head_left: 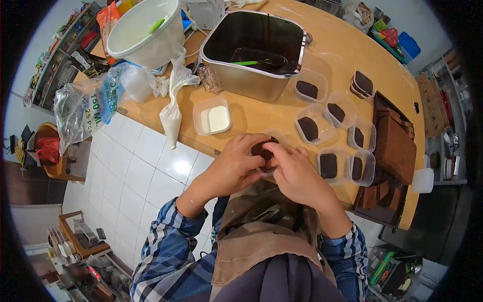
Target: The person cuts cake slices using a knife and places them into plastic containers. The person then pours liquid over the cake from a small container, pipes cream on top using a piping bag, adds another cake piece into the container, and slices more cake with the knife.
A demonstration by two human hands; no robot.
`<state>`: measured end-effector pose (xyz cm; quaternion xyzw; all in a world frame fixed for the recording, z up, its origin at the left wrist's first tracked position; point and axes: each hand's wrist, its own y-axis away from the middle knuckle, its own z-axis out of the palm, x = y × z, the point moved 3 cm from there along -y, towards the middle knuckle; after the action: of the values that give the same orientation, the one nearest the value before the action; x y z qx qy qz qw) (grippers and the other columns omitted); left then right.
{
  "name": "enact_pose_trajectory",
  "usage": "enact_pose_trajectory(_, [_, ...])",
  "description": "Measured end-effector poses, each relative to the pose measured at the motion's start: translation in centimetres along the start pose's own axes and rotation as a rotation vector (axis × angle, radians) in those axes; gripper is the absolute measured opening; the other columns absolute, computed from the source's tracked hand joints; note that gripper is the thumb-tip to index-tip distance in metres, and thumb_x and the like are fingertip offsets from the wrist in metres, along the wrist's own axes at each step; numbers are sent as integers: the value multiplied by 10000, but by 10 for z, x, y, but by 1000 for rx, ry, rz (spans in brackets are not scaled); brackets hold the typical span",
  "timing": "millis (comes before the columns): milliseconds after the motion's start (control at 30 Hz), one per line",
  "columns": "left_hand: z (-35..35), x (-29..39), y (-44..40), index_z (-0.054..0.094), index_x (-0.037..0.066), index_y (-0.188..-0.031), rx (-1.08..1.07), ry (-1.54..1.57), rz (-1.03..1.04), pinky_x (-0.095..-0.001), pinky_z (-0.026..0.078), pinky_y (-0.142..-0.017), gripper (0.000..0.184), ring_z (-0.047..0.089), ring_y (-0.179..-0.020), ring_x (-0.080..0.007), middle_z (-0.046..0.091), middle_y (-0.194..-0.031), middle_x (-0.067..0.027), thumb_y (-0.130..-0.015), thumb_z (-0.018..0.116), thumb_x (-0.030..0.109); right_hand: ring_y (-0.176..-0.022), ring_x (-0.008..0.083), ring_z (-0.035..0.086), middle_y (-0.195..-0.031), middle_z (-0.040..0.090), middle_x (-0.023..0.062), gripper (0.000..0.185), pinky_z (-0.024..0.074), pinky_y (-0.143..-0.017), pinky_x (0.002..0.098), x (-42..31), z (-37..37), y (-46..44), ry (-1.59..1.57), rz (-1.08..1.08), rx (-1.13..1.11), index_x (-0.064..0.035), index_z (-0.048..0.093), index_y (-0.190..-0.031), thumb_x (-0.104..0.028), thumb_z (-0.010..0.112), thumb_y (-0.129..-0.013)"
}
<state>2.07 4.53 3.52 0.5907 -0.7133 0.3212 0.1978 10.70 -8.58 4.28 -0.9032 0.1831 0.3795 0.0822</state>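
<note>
Both hands meet over a clear plastic cup at the table's front edge, around a dark brown cake piece. My left hand has its fingers bent round the cup's left side and on the cake. From the right, my right hand presses its fingers on the same cake piece. Left of the hands stands a clear cup with white cream. To the right are several clear cups holding dark cake pieces. A filled piping bag lies over the table edge, its tip pointing down.
A large metal container with dark contents and a green-handled tool stands behind the hands. At the back left is a white bowl. A plastic bag hangs off the left edge. A dark tray bears brown cake at right.
</note>
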Motion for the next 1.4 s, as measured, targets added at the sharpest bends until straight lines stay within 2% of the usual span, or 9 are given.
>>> enact_pose_trajectory(133, [-1,2,-1,635,57,-914,-8,-18,4,-425,370,-923,291,422,-1130,-344,421,-1264,-161,-641,729,92,-935,287,538,-884,621,116,428,303,-875,432,-5,-2,1,128,34,-65,-31,444,-1174,-23,473,-747])
enact_pose_trajectory(233, [-2,3,-1,634,52,-910,-15,-35,-9,-431,361,-937,292,407,-1147,-348,419,-1264,-161,-637,731,91,-914,311,551,-849,618,160,398,314,-820,476,-9,-1,4,174,-80,11,8,448,-1147,-89,516,-767])
enact_pose_trajectory(567, [1,3,-4,645,77,-905,32,-67,41,-473,331,-965,294,328,-1209,-389,411,-1275,-138,-624,731,75,-929,299,554,-862,618,158,419,305,-846,485,-8,-3,4,192,-66,13,11,449,-1153,-89,535,-755])
enact_pose_trajectory(667, [4,0,-3,636,123,-858,28,-44,40,-558,259,-933,204,334,-1196,-383,411,-1269,-111,-664,697,114,-929,300,554,-859,616,163,410,305,-845,485,-7,-2,4,197,-73,29,10,450,-1146,-89,530,-757])
enact_pose_trajectory(767, [0,7,-6,640,84,-889,-48,-130,15,-494,299,-972,272,324,-1208,-391,404,-1283,-137,-630,721,87,-927,303,553,-857,613,169,400,307,-841,484,-6,-2,4,202,-74,36,4,453,-1140,-87,523,-756])
enact_pose_trajectory(967, [-1,10,-9,623,80,-839,-103,-193,-3,-531,250,-966,187,328,-1200,-390,406,-1282,-139,-676,689,144,-910,308,542,-873,615,139,394,314,-873,448,-4,-4,5,146,-41,80,-34,464,-1149,-35,486,-755])
enact_pose_trajectory(1133, [-1,4,-7,547,66,-1002,-57,-106,19,-478,296,-970,417,336,-1198,-388,373,-1296,-167,-644,743,152,-876,298,553,-815,635,125,324,369,-824,407,-8,-21,9,125,-66,308,-8,518,-1075,-24,538,-751])
enact_pose_trajectory(1233, [6,0,-2,441,52,-1136,66,28,-62,-435,342,-963,636,352,-1187,-385,336,-1301,-195,-620,787,189,-784,300,549,-780,587,121,273,407,-709,392,-7,-25,14,154,-48,480,-7,537,-1005,-34,588,-738])
enact_pose_trajectory(1400, [21,-3,6,313,-1,-1255,302,-2,-145,-393,390,-940,874,385,-1173,-356,317,-1286,-221,-590,823,246,-789,320,538,-840,559,155,265,448,-697,388,-9,-17,11,260,12,494,17,535,-990,-50,600,-742])
